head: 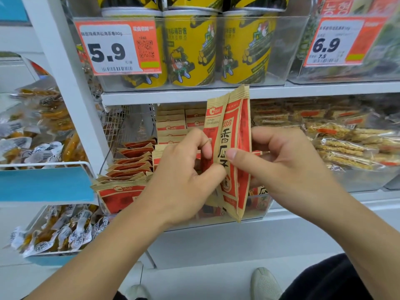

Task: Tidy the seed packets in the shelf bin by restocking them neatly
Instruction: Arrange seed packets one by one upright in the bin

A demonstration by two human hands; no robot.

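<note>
Packets (230, 152), a few upright, pinched between left hand (184, 169) and right hand (287, 161) above the shelf bin (255, 210); both grips closed on them. Risk: loose fan slips apart, one drops outside the bin or topples the stacked rows (129, 167).

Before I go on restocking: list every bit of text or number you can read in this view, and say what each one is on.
"5.9": left price tag; its small print and barcode are too blurred.
"6.9" and "7.5": right price tag; the rest is blurred.
"香瓜子": held seed packets, gripped by left hand and right hand.
"洽洽": logo on the front binned packet.
Yellow tubs: print unreadable.
</note>
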